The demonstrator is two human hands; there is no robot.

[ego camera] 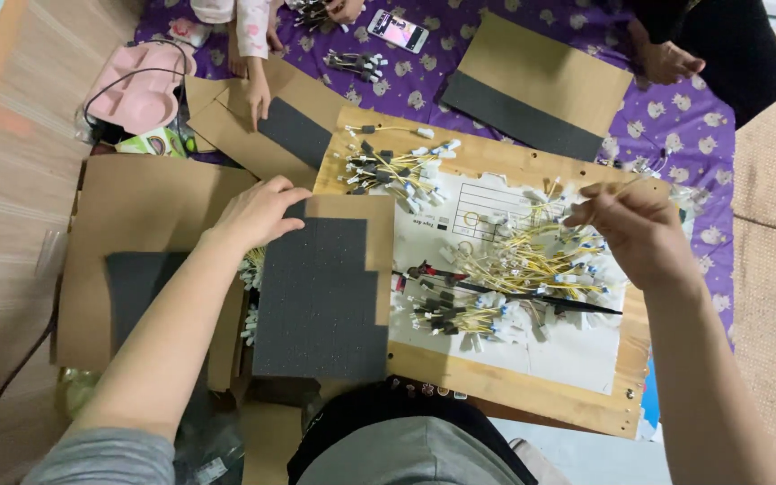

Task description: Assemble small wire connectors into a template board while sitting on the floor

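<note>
Fingers, right hand [641, 235]: pinched on thin yellow wire [605, 196], above wire pile [523, 256].
Left hand [258, 214]: flat, pressing foam pad [325, 301], left of pile.
Handling: wire light, limp; probably best gripped near connector.

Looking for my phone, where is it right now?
The phone lies top centre in the head view on the purple blanket, beside a small wire bundle.

A lit rectangular smartphone screen [398, 30] glows pink on the purple patterned cloth [675, 117]; a small green-and-white printed carton [152, 142] lies beside the cloth's left edge
</note>
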